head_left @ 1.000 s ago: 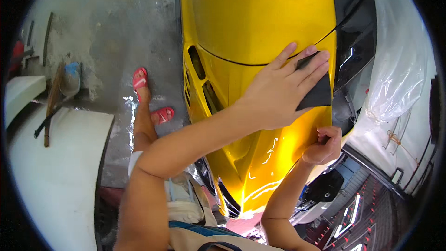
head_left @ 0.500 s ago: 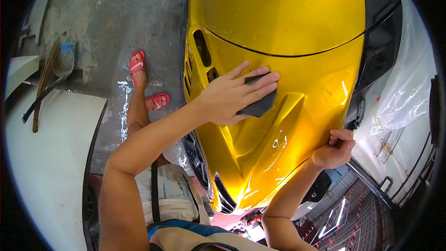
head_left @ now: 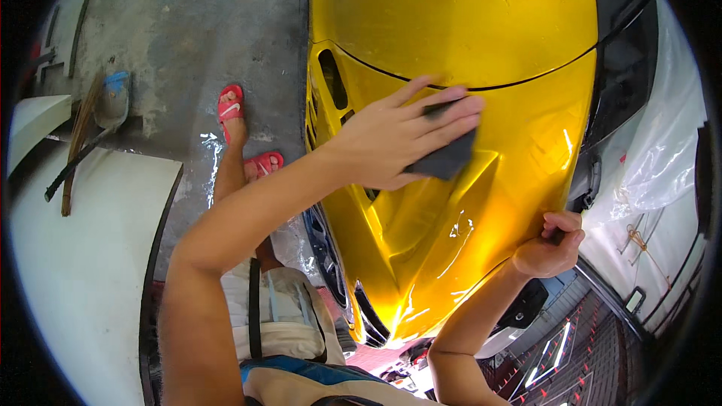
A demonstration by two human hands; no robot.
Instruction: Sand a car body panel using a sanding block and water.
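I judge the black sheet point(head_left: 449, 159) light and flexible; hold its edge between fingers. Left hand point(head_left: 395, 141): fingers spread, retaining sheet. Right hand point(head_left: 543, 257), nearer: fingers curled, contents indeterminable.

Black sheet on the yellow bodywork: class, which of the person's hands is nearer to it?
Left. The left hand lies on the black sheet; the right hand is curled, apart from it, lower and further right in view.
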